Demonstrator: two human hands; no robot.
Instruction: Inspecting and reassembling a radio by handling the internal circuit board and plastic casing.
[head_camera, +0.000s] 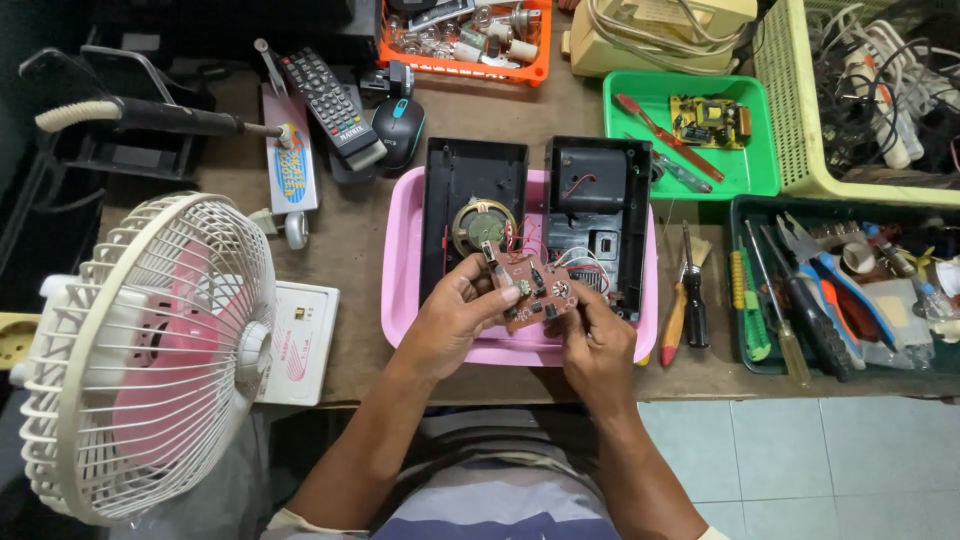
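Both hands pinch 1 brown circuit board (533, 288) — left hand (455, 318) and right hand (592, 338) at opposite edges — best kept low over the pink tray (400, 290), red wires (528, 243) slack.

Small reddish-brown circuit board (533, 288), component side up, tilted above pink tray (400, 290).

Head cam, looks steeply down, close over workbench (480, 120).
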